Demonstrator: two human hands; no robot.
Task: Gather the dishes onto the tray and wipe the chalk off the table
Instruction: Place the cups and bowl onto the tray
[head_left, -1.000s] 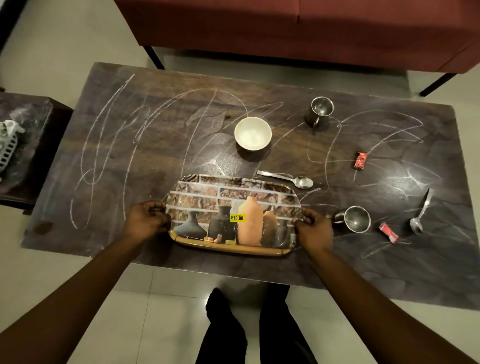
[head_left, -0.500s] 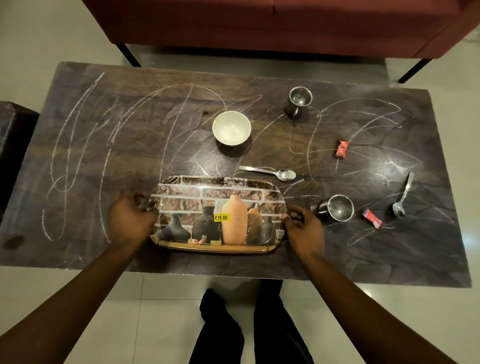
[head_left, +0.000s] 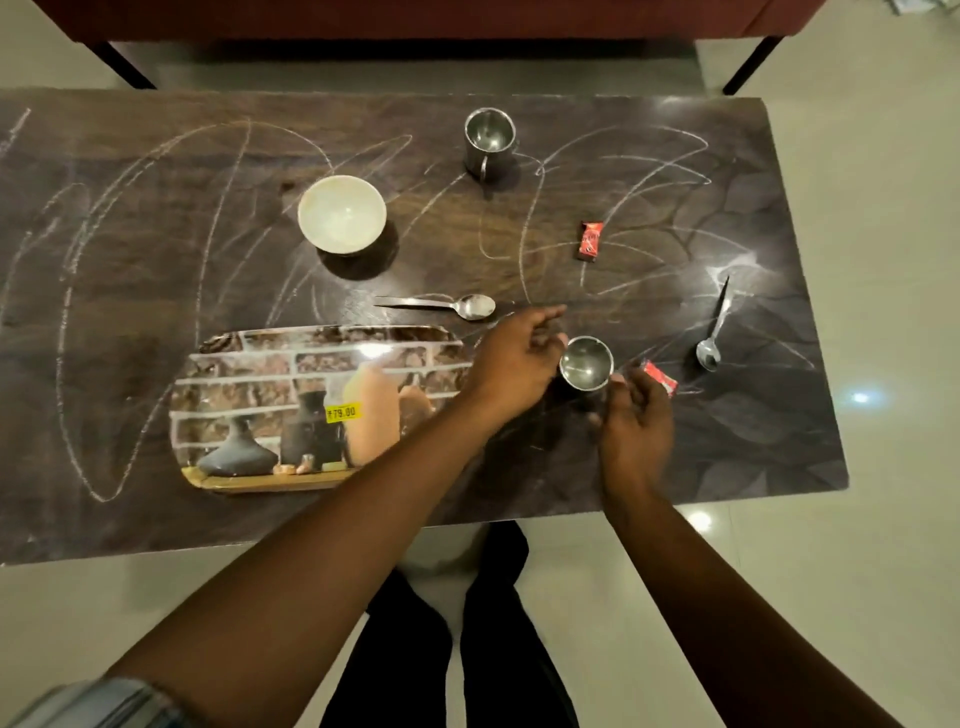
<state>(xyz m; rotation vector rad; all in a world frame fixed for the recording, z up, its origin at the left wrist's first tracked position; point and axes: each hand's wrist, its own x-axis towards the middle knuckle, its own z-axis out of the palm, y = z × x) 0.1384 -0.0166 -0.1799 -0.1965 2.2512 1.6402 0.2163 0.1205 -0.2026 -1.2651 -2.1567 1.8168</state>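
— Which step is being done?
— The dishes are being gathered. The small shiny steel cup (head_left: 586, 362) is being reached for. It is stood on the dark wood-look tabletop (head_left: 156, 260), just beside the right end of the flat picture-printed tray (head_left: 234, 374).
— How are the hands held?
— The left hand (head_left: 514, 364) is stretched across the tray's end, fingers loose and apart, right by the cup's rim. The right hand (head_left: 636, 421) is held at the cup's other side, fingers softly bent, nothing gripped. A touch cannot be told.
— What is needed next?
— The cup should likely be gripped, lifted and set on the tray, where no dish is seen yet. The white round bowl (head_left: 342, 214), the steel mug with a handle (head_left: 490, 137) and the white chalk lines (head_left: 67, 312) are not yet dealt with.
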